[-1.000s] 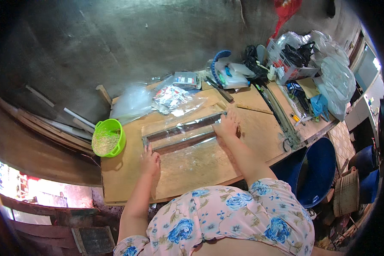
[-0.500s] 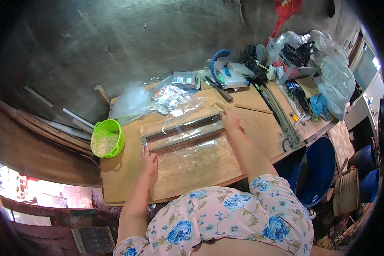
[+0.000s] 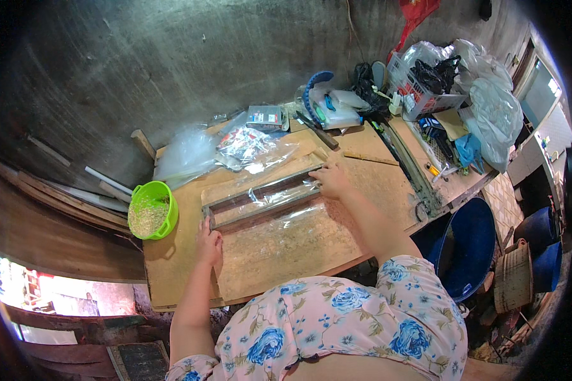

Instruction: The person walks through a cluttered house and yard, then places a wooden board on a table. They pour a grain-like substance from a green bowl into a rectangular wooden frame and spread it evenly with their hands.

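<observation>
Frame [image 3: 267, 213] between left hand [image 3: 208, 242], at one end, and right hand [image 3: 332, 181], over the other, both half-curled; gripping or merely pressing, I cannot tell from here. Even pressure should steady it.

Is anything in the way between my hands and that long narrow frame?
Nothing visible: your left hand is at the left end of the frame, your right hand at its right end. The green container stands clear, farther left.

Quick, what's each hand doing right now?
Left hand: fingertips at the rectangular frame's left end; grip can't be told.
Right hand: fingers over its right end; grip unclear.
</observation>
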The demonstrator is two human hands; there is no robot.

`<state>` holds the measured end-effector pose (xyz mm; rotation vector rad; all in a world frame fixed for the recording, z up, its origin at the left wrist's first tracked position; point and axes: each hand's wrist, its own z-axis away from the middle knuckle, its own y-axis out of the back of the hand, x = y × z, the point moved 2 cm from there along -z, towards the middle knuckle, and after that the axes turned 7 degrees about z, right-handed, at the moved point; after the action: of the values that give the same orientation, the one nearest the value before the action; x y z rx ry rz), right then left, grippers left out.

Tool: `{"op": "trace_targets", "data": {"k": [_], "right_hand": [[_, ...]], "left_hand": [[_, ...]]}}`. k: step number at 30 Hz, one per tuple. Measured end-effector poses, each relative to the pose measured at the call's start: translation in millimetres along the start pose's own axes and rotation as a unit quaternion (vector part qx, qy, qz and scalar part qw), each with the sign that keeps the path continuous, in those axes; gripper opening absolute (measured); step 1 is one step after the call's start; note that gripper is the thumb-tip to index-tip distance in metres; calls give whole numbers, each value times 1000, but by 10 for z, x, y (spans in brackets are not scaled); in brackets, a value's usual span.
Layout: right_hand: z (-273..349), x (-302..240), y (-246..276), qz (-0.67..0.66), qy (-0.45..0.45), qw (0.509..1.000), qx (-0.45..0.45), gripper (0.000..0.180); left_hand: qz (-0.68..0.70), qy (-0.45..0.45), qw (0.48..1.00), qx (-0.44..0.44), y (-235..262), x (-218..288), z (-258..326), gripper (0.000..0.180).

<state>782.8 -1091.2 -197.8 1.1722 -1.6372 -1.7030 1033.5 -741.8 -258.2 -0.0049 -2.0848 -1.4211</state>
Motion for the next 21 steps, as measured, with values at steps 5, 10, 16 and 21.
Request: {"op": "trace_targets", "data": {"k": [5, 10, 16, 21], "right_hand": [[76, -33, 84, 71, 74, 994, -47, 41], [80, -34, 119, 50, 67, 993, -80, 22], [71, -31, 156, -8, 75, 997, 23, 10], [-5, 253, 160, -155, -84, 984, 35, 24]], "left_hand": [[5, -1, 1000, 7, 33, -108, 52, 15], [7, 1, 1000, -4, 83, -49, 46, 16], [12, -2, 1000, -5, 94, -59, 37, 15], [-13, 10, 1000, -25, 60, 112, -140, 13]]}}
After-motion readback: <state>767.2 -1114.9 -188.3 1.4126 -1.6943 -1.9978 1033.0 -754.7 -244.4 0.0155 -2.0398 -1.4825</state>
